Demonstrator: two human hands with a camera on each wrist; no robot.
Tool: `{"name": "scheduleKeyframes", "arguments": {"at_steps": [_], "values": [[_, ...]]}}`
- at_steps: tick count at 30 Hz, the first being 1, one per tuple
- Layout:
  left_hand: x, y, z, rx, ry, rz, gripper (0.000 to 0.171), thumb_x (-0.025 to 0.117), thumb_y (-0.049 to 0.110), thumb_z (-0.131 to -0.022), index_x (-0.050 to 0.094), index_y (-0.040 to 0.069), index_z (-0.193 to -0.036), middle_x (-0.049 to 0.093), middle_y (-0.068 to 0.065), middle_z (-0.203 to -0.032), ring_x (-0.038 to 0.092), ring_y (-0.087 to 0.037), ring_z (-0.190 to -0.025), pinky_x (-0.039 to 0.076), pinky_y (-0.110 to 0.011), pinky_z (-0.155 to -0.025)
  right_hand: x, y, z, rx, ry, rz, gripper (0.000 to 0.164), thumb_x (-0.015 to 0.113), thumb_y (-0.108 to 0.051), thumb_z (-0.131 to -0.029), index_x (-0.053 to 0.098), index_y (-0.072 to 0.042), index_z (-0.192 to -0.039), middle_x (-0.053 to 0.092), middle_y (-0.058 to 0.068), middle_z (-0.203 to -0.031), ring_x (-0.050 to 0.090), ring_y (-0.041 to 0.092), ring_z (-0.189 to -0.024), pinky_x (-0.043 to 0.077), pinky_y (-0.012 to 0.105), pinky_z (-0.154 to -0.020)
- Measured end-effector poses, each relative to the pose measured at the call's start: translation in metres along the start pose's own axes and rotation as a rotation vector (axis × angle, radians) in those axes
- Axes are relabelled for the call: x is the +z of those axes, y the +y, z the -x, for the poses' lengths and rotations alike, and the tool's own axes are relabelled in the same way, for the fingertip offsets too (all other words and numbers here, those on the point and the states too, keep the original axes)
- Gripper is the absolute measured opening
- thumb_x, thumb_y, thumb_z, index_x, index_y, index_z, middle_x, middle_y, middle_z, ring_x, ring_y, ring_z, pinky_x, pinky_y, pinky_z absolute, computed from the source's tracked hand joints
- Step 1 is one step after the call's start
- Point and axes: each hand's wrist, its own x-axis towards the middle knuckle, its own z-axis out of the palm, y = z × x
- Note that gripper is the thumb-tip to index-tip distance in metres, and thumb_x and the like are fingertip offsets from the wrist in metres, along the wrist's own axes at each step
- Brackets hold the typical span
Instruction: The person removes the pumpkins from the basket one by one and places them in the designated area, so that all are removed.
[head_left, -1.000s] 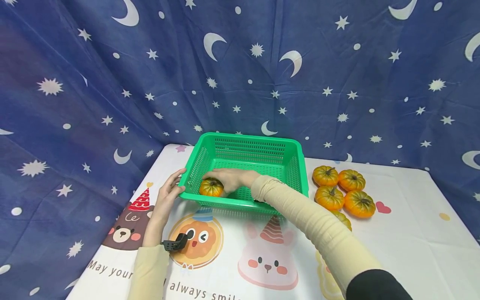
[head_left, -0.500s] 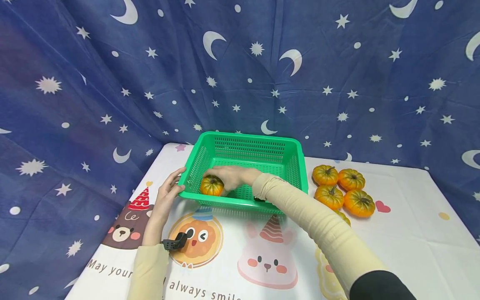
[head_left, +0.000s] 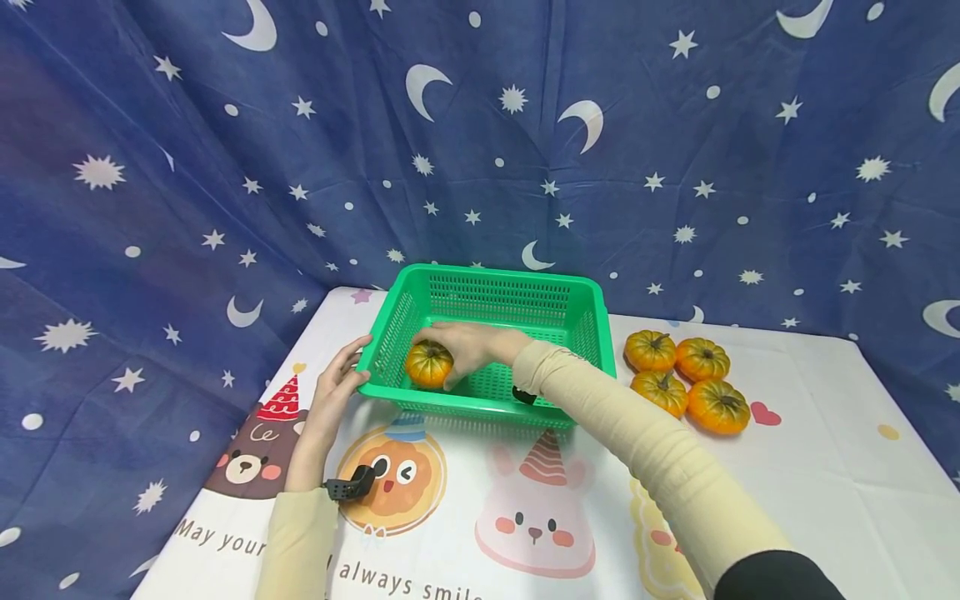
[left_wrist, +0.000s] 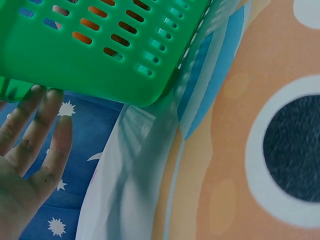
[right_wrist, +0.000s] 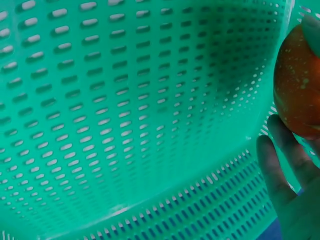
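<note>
A green perforated plastic basket stands on the table. Inside, near its left front corner, my right hand grips a small orange-and-green pumpkin, with the fingers over its far side and the thumb at its right. The right wrist view catches the same pumpkin at its right edge, fingers beside it. At the basket's left front corner, my left hand touches the outside of the rim. Seen from the left wrist, its fingers are extended, fingertips right at the green wall.
To the right of the basket, several similar pumpkins lie in a cluster, partly behind my right sleeve. A white tablecloth printed with cartoon figures covers the table. Behind it hangs a blue curtain with moons and stars.
My right hand has shifted the pumpkin slightly right and away from the basket's front corner. The right forearm now hides the nearest pumpkin of the cluster. My left hand stays in place.
</note>
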Motion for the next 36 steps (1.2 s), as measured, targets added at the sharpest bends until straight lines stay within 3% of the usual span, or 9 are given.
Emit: {"name": "scheduleKeyframes", "arguments": {"at_steps": [3, 10, 26, 36], "values": [[0.001, 0.0, 0.0, -0.001, -0.005, -0.003, 0.052, 0.044, 0.006, -0.095, 0.042, 0.018, -0.146, 0.049, -0.012, -0.131, 0.048, -0.006, -0.109, 0.042, -0.019, -0.085, -0.005, 0.001, 0.006, 0.019, 0.016, -0.01, 0.082, 0.082, -0.028, -0.074, 0.039, -0.022, -0.143, 0.041, 0.006, -0.147, 0.039, 0.029, -0.138, 0.039, 0.045, -0.107], [0.004, 0.0, -0.001, 0.0, -0.003, -0.007, 0.053, 0.044, 0.005, -0.094, 0.042, 0.018, -0.146, 0.049, -0.01, -0.13, 0.049, -0.005, -0.108, 0.042, -0.02, -0.084, -0.014, 0.002, 0.021, 0.051, 0.048, 0.001, 0.083, 0.082, -0.031, -0.073, 0.038, -0.023, -0.143, 0.048, 0.003, -0.135, 0.052, 0.021, -0.118, 0.045, 0.04, -0.099], [0.003, 0.0, 0.003, 0.006, 0.007, -0.004, 0.051, 0.043, 0.006, -0.096, 0.041, 0.016, -0.146, 0.05, -0.014, -0.129, 0.053, -0.002, -0.103, 0.043, -0.019, -0.082, -0.026, -0.002, 0.054, 0.092, 0.108, -0.003, 0.083, 0.082, -0.034, -0.073, 0.038, -0.024, -0.143, 0.049, 0.002, -0.132, 0.053, 0.021, -0.116, 0.046, 0.042, -0.097], [0.002, 0.001, 0.002, 0.022, 0.012, -0.016, 0.051, 0.044, 0.006, -0.096, 0.042, 0.016, -0.145, 0.052, -0.011, -0.125, 0.054, -0.001, -0.099, 0.044, -0.019, -0.08, -0.03, -0.007, 0.085, 0.097, 0.204, 0.037, 0.082, 0.082, -0.036, -0.072, 0.041, -0.024, -0.142, 0.05, 0.002, -0.128, 0.053, 0.02, -0.113, 0.048, 0.041, -0.093]]}}
